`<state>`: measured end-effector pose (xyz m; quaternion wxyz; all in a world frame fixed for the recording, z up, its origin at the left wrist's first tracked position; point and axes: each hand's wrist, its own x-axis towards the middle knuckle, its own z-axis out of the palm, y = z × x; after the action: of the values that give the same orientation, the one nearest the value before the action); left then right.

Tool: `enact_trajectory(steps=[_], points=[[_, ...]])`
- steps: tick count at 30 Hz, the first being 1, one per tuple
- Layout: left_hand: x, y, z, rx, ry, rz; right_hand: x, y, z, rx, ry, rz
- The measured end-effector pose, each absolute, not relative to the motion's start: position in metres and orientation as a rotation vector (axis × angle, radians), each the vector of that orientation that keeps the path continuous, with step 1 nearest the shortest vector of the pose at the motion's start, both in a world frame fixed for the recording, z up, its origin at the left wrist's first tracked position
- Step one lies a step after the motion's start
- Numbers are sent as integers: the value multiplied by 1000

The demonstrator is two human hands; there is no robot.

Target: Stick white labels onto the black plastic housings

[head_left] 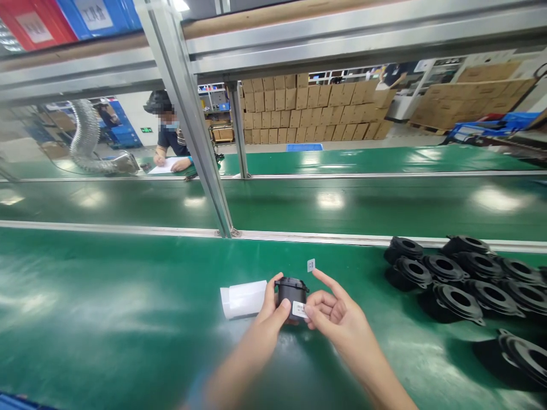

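A black round plastic housing [287,289] is gripped between the thumb and fingers of my left hand [273,313]. On its near side sits a white printed label [299,309]. The thumb and curled fingers of my right hand [331,307] pinch this label's right edge against or close to the housing. My right index finger points up and away, with a second small white label [311,265] at its tip. Just left of the housing, a curled white sheet [245,299] lies on the green work surface [128,319], partly behind my left hand.
Several black housings [455,303] stand grouped at the right. A metal post [192,119] rises from the rail [299,235] behind the work surface. Across the green belt [363,205], a person [171,136] writes on paper. Red [36,25] and blue bins [102,17] sit overhead.
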<state>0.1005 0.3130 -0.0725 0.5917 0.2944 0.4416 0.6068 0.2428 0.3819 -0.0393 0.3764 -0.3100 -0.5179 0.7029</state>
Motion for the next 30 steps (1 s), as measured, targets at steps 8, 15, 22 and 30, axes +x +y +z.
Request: enact_trajectory(steps=[8,15,22,30], points=[[98,308,-64,730,1015,1395,245,378,-35,-825,-1379,1760],[98,305,-59,758,1068,1386,247,375,-30,-853,-1476,1717],[99,303,-55,819,1136,1344,247,372,-25,-869,-1521,1683],[99,302,-53,840,1171,1316,248,372,-26,-891,-1559,1643]])
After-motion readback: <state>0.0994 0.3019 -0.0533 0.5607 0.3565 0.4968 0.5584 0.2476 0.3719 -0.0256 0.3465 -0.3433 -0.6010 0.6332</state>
